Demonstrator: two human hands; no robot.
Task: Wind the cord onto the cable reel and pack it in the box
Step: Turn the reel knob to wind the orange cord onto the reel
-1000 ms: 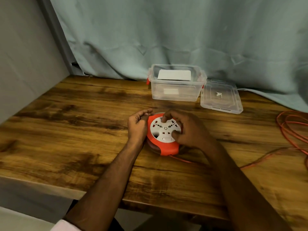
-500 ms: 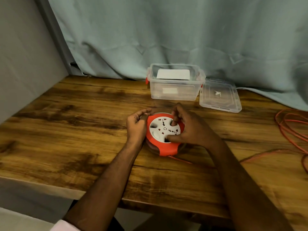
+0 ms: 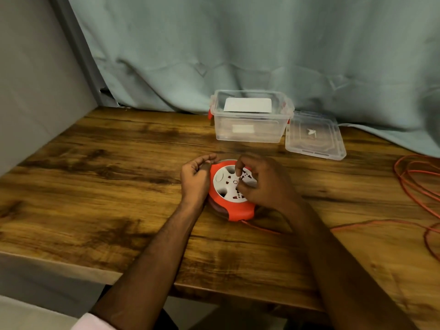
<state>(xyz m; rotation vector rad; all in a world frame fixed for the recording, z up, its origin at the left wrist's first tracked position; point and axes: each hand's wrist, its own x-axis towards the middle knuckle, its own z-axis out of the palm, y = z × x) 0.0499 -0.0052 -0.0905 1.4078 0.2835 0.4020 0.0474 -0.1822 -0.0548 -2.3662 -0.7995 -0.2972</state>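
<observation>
winding looked barely begun: the left hand (image 3: 195, 181) curled against the cable reel (image 3: 232, 194) at mid-table, right hand (image 3: 264, 184) fingertips pinching its white face, much cord (image 3: 419, 186) loose, box (image 3: 250, 133) unpacked.

A dark-stained wooden bench (image 3: 107, 186) with strong grain carries everything here. Near its middle lies a round orange plastic cable reel (image 3: 232, 196) with a white socket face, flat on the wood. From its near edge a thin orange cord (image 3: 371, 222) runs right across the bench top and gathers in loose loops at the right edge. Toward the back stands an open clear plastic box (image 3: 250, 126) with orange side clips. Just to its right, close beside it, its clear plastic lid (image 3: 314, 139) lies flat on the bench. Both forearms cross the bench's near edge, the left hand (image 3: 195, 179) against the reel's left side, the right hand (image 3: 266, 184) on its face.
</observation>
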